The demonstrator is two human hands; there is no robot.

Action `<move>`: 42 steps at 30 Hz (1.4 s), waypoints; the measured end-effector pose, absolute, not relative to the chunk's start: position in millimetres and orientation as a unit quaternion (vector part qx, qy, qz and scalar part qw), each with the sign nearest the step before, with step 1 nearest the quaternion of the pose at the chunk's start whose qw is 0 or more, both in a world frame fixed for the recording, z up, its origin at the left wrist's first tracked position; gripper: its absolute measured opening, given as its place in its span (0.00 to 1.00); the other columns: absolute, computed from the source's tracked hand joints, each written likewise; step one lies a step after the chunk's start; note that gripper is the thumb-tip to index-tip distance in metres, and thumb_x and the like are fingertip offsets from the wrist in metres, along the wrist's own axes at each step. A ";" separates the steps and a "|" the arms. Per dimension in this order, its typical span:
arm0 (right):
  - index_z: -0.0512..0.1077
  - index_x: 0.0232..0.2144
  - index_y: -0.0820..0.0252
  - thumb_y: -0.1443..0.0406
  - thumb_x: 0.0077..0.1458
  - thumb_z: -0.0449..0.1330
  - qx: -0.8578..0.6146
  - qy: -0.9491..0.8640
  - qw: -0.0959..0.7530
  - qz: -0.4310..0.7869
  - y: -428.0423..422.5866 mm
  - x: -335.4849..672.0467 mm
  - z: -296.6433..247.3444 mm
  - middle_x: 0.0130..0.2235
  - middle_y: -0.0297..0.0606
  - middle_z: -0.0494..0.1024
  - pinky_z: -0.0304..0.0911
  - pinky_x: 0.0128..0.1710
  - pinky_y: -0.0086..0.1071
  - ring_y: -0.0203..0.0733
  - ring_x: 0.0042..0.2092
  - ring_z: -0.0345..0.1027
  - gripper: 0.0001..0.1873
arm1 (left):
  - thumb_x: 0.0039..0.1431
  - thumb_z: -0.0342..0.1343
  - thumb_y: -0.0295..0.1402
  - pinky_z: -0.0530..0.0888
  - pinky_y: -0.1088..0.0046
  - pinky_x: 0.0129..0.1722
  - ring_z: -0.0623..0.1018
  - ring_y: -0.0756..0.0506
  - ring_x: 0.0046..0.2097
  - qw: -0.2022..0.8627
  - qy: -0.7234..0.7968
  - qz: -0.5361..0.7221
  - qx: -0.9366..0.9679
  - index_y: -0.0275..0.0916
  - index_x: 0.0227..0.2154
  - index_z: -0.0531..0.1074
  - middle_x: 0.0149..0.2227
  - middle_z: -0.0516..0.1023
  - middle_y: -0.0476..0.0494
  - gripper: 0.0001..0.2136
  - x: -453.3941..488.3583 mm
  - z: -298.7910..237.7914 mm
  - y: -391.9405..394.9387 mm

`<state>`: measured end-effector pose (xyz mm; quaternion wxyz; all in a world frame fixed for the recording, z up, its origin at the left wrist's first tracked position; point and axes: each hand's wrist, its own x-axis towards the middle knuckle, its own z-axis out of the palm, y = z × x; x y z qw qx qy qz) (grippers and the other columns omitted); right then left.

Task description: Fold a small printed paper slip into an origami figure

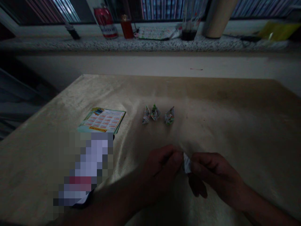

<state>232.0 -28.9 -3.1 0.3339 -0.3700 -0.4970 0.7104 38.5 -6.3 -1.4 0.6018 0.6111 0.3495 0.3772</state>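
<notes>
Dimly lit across the bench (235, 131), below the windowsill (141, 46). Pinching narrowly with left hand (160, 171) and right hand (218, 175), on the near side of three folded paper figures (154, 114). Holding between both hands, at opposite sides, a small folded paper (187, 164). Likely nearly weightless, thin and crisp, barely slippery, easily creased or torn; best held lightly at its folded edges, never squeezed hard.
</notes>
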 end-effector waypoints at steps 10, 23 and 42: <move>0.75 0.33 0.60 0.55 0.65 0.60 -0.416 -0.653 0.383 0.503 -28.2 231.0 -3.8 0.26 0.33 0.72 0.59 0.25 0.28 0.34 0.26 0.63 0.15 | 0.69 0.55 0.39 0.68 0.75 0.32 0.70 0.50 0.31 0.624 0.333 0.404 0.580 0.35 0.31 0.75 0.28 0.70 0.48 0.14 36.4 3.4 -0.9; 0.73 0.28 0.59 0.66 0.65 0.58 -0.464 -0.715 0.414 0.318 -27.7 232.4 4.6 0.22 0.30 0.69 0.55 0.18 0.26 0.32 0.21 0.59 0.12 | 0.64 0.59 0.33 0.70 0.74 0.34 0.73 0.49 0.34 0.572 0.352 0.365 0.645 0.35 0.34 0.80 0.31 0.75 0.46 0.08 32.6 3.1 2.6; 0.80 0.26 0.58 0.68 0.57 0.67 -0.487 -0.622 0.448 0.418 -26.4 228.8 11.6 0.23 0.32 0.81 0.66 0.21 0.20 0.32 0.23 0.74 0.08 | 0.52 0.69 0.32 0.66 0.77 0.26 0.72 0.52 0.25 0.708 0.379 0.346 0.486 0.33 0.27 0.81 0.23 0.77 0.48 0.07 34.2 4.5 5.3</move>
